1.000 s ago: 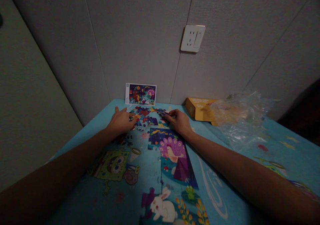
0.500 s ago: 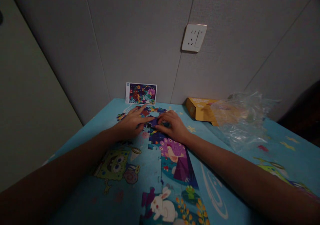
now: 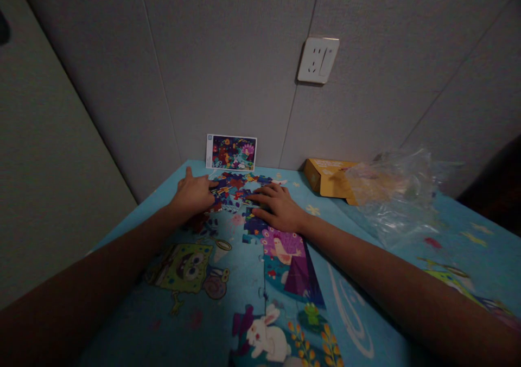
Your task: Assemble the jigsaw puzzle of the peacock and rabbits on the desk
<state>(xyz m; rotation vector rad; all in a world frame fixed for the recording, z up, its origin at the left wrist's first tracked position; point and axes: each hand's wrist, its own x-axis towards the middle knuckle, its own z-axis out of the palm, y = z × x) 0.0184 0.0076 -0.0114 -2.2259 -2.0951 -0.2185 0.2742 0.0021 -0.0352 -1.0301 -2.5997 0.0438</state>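
Note:
My left hand (image 3: 192, 194) is over the left side of the loose jigsaw pieces (image 3: 230, 193), fingers apart, one pointing at the wall and another to the right. No piece shows in it. My right hand (image 3: 279, 207) lies with spread fingers at the top of the joined jigsaw strip (image 3: 285, 280), its fingertips touching dark pieces. Joined pieces in that strip show a pink peacock, a green frog and a white rabbit. More loose pieces (image 3: 203, 223) lie below my left hand, partly in shadow.
A picture card (image 3: 231, 153) of the puzzle leans on the wall. At the right are a yellow box (image 3: 325, 178) and a crumpled clear plastic bag (image 3: 399, 204). The blue cartoon-print cloth (image 3: 183, 323) covers the table. A socket (image 3: 318, 60) is on the wall.
My left hand has moved left, away from my right hand and the dark piece between them. The right hand's fingers have flattened and spread, staying in nearly the same place.

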